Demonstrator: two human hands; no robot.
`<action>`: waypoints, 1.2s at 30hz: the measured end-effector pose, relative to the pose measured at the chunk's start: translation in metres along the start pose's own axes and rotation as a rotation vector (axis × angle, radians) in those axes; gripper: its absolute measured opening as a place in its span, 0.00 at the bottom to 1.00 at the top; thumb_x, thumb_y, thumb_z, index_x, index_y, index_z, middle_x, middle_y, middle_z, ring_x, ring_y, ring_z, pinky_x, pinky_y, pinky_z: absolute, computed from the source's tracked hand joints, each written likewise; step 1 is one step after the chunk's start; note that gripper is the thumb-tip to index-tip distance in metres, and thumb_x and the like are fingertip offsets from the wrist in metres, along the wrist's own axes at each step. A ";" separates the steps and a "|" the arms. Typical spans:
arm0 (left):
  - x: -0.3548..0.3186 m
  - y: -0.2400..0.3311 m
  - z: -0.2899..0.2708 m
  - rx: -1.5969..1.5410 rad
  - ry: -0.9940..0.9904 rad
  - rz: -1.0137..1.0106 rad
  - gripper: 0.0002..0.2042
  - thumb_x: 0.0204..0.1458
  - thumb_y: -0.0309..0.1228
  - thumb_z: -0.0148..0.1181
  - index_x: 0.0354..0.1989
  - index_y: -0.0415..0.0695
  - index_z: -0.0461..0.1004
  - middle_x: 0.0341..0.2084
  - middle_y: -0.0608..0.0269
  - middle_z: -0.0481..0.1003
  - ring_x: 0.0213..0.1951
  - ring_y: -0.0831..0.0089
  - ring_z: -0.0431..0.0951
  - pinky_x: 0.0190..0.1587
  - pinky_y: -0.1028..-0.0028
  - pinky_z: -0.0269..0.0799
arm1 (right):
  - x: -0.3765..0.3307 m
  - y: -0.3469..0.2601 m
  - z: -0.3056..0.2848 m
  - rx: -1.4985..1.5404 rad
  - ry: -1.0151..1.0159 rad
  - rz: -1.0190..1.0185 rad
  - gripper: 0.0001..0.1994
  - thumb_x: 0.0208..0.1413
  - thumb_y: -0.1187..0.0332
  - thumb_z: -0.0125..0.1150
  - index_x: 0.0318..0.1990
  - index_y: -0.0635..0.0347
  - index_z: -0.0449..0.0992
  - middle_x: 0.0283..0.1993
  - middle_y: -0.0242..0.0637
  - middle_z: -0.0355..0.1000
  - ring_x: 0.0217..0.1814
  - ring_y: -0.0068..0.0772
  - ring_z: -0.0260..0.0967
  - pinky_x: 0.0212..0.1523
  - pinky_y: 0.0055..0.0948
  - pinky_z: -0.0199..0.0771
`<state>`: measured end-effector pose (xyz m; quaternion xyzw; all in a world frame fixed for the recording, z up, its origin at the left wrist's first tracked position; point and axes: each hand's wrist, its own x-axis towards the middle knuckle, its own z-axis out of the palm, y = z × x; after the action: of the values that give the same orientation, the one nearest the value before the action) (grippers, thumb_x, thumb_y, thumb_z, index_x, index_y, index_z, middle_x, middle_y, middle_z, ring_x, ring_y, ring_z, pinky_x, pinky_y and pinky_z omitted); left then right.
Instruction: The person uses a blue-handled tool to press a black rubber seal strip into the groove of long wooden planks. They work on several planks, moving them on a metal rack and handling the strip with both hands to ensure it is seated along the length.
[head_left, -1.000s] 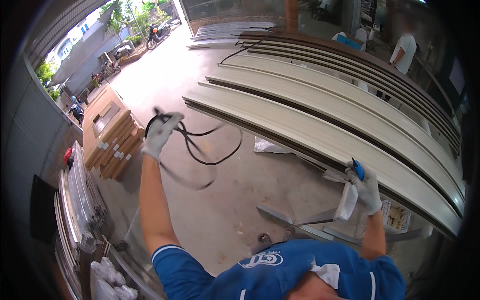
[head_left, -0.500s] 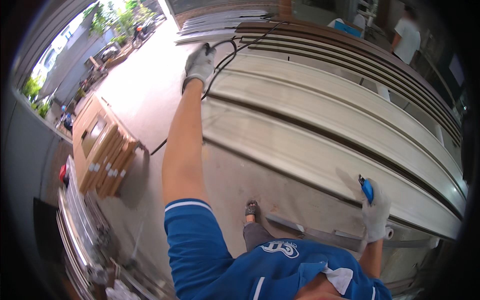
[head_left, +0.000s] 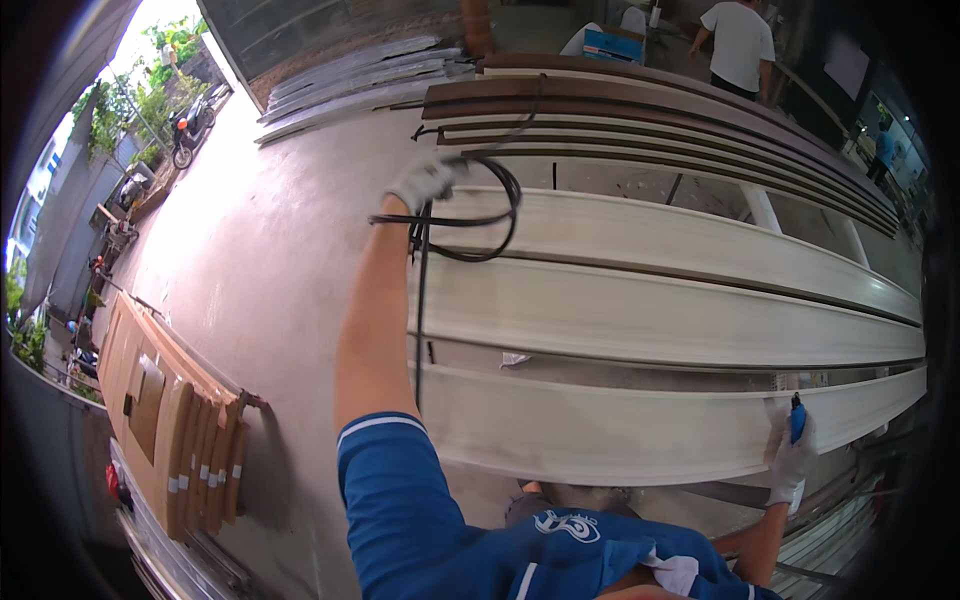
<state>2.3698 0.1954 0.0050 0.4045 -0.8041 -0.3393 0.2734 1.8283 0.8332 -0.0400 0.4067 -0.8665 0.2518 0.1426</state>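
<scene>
My left hand [head_left: 425,183], in a white glove, is stretched far out and grips a black cable [head_left: 470,215]. The cable loops beside the glove and one strand hangs down along my forearm. My right hand [head_left: 792,455], also gloved, holds a small blue tool [head_left: 797,421] with its tip up, close to the nearest long white panel [head_left: 640,435]. More long white panels [head_left: 650,320] lie side by side across the floor under my left arm. My blue sleeve fills the lower middle.
Dark long boards [head_left: 640,105] lie beyond the white panels. A stack of flat brown cardboard packs [head_left: 165,420] rests at the lower left. A person in a white shirt [head_left: 738,40] stands at the far back. Bare concrete floor [head_left: 270,240] stretches left toward an open doorway.
My left arm swung from the left side up and over the panels, carrying the black cable along. My right hand with the blue tool sank lower to the right.
</scene>
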 end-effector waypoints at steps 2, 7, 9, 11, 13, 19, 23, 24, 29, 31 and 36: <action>0.015 -0.027 -0.083 -0.134 0.397 -0.012 0.14 0.63 0.41 0.56 0.37 0.44 0.80 0.21 0.64 0.77 0.23 0.69 0.75 0.26 0.64 0.69 | -0.001 0.000 0.003 0.009 -0.012 0.139 0.18 0.68 0.64 0.64 0.60 0.63 0.77 0.50 0.52 0.81 0.51 0.53 0.81 0.51 0.43 0.79; -0.070 -0.132 -0.212 -0.404 1.355 -0.548 0.08 0.60 0.29 0.65 0.38 0.36 0.76 0.32 0.53 0.80 0.31 0.61 0.81 0.34 0.59 0.79 | -0.004 0.007 0.007 -0.053 0.173 0.217 0.18 0.69 0.61 0.63 0.59 0.63 0.77 0.49 0.53 0.81 0.50 0.53 0.81 0.49 0.43 0.79; -0.110 -0.171 -0.188 -1.016 1.609 -0.432 0.09 0.60 0.28 0.58 0.28 0.41 0.70 0.21 0.57 0.73 0.17 0.66 0.69 0.23 0.63 0.73 | -0.005 0.011 0.010 -0.003 0.178 0.283 0.18 0.69 0.61 0.63 0.59 0.62 0.77 0.48 0.52 0.81 0.49 0.52 0.81 0.48 0.43 0.79; -0.123 -0.191 -0.155 -0.911 1.332 -0.576 0.18 0.66 0.39 0.60 0.22 0.50 0.69 0.12 0.64 0.68 0.15 0.69 0.68 0.18 0.69 0.63 | -0.005 0.015 0.013 -0.031 0.199 0.221 0.18 0.68 0.62 0.63 0.59 0.62 0.77 0.47 0.51 0.82 0.49 0.50 0.81 0.48 0.43 0.79; -0.114 -0.188 -0.136 -0.998 0.916 -0.549 0.15 0.64 0.43 0.65 0.28 0.52 0.73 0.15 0.67 0.72 0.16 0.71 0.69 0.18 0.70 0.63 | -0.003 0.018 0.015 -0.003 0.193 0.278 0.17 0.68 0.63 0.63 0.59 0.62 0.77 0.47 0.51 0.81 0.48 0.50 0.81 0.48 0.43 0.79; -0.020 -0.129 -0.120 -1.123 0.642 -0.352 0.09 0.64 0.39 0.66 0.47 0.50 0.80 0.36 0.60 0.85 0.26 0.70 0.82 0.28 0.72 0.78 | 0.002 0.020 0.012 -0.028 0.169 0.367 0.19 0.69 0.59 0.62 0.59 0.62 0.77 0.47 0.49 0.81 0.48 0.49 0.81 0.49 0.42 0.77; -0.032 -0.128 -0.111 -0.946 0.743 -0.426 0.11 0.63 0.42 0.68 0.44 0.49 0.81 0.37 0.60 0.84 0.28 0.69 0.82 0.29 0.71 0.79 | 0.000 0.015 0.009 -0.059 0.134 0.299 0.20 0.70 0.55 0.60 0.59 0.60 0.77 0.48 0.49 0.81 0.48 0.50 0.81 0.48 0.43 0.77; -0.044 -0.134 -0.111 -0.884 0.757 -0.510 0.11 0.62 0.43 0.68 0.44 0.49 0.81 0.36 0.60 0.83 0.29 0.68 0.82 0.29 0.70 0.80 | 0.000 0.013 0.009 -0.087 0.127 0.286 0.21 0.70 0.54 0.59 0.59 0.60 0.77 0.49 0.49 0.82 0.49 0.50 0.81 0.48 0.43 0.77; -0.120 -0.155 -0.147 -0.489 0.765 -0.513 0.17 0.63 0.46 0.66 0.46 0.45 0.81 0.29 0.63 0.80 0.22 0.71 0.76 0.27 0.70 0.74 | 0.005 0.012 0.007 -0.237 0.087 0.310 0.24 0.70 0.47 0.56 0.60 0.57 0.77 0.52 0.47 0.82 0.52 0.51 0.81 0.48 0.46 0.78; -0.148 -0.148 -0.158 -0.650 0.741 -0.437 0.15 0.65 0.44 0.64 0.47 0.45 0.81 0.22 0.69 0.75 0.18 0.76 0.69 0.25 0.74 0.69 | 0.005 0.012 0.008 -0.248 0.084 0.371 0.26 0.69 0.45 0.56 0.60 0.55 0.78 0.52 0.46 0.82 0.52 0.51 0.81 0.49 0.46 0.78; -0.225 -0.094 -0.134 -0.477 0.454 -0.255 0.14 0.68 0.40 0.59 0.54 0.47 0.82 0.17 0.83 0.57 0.19 0.88 0.54 0.24 0.80 0.52 | -0.015 -0.002 0.022 0.162 -0.085 0.567 0.25 0.66 0.45 0.62 0.57 0.57 0.80 0.45 0.38 0.83 0.47 0.35 0.80 0.50 0.42 0.80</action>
<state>2.6269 0.2985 -0.0215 0.4914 -0.5640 -0.4502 0.4875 1.8384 0.8292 -0.0642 0.1687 -0.9278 0.3327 -0.0028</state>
